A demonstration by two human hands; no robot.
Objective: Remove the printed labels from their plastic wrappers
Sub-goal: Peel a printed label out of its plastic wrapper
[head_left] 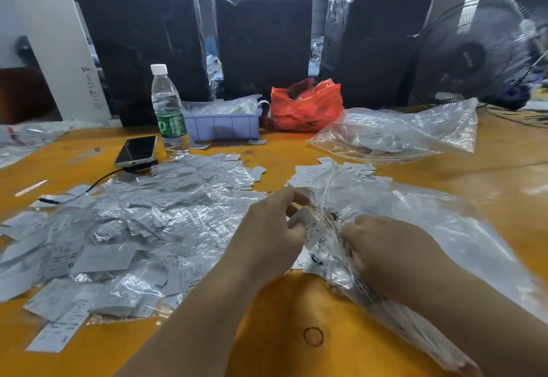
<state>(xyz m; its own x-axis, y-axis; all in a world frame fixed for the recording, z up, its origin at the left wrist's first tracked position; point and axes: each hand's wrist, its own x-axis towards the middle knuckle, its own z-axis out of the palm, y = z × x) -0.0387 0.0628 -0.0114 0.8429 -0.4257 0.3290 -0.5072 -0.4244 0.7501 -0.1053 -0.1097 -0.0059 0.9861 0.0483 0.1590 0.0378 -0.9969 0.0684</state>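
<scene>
- Head view: left hand (272,228) pinches a printed label (310,226) in curled fingers, at centre.
- Right hand (385,249), at 3 o'clock of it, grips the clear plastic wrapper (335,198).
- Wrapped labels pile (124,228) lies on the orange desk (296,311) at 9 o'clock.

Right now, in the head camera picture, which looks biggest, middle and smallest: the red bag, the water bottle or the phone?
1. Red bag
2. Water bottle
3. Phone
</scene>
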